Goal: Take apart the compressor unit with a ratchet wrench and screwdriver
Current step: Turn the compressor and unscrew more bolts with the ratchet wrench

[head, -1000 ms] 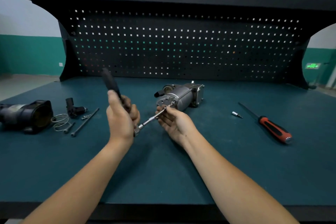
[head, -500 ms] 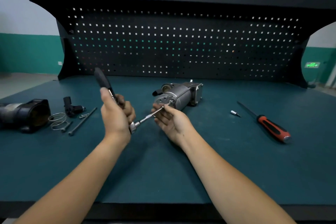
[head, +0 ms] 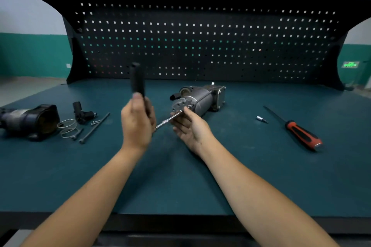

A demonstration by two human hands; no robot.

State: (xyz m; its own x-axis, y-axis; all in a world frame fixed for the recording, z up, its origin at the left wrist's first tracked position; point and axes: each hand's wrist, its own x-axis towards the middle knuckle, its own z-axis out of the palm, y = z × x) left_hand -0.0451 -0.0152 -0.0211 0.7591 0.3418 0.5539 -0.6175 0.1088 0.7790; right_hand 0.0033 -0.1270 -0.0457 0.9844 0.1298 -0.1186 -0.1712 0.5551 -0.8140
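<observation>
Left hand point(head: 137, 124) grips black handle of ratchet wrench point(head: 137, 80), handle pointing up. Right hand point(head: 190, 128) pinches wrench's steel shaft, tip at end face of compressor point(head: 200, 97). Compressor lies on side, mid-bench point(head: 241, 176). Screwdriver point(head: 301, 135) well apart at right, small bit point(head: 261, 119) near it. Black housing point(head: 30, 120), long bolt point(head: 94, 127) at left.

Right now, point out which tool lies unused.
The screwdriver, red-and-black handle, lying untouched at right; the left hand grips the ratchet wrench.
</observation>
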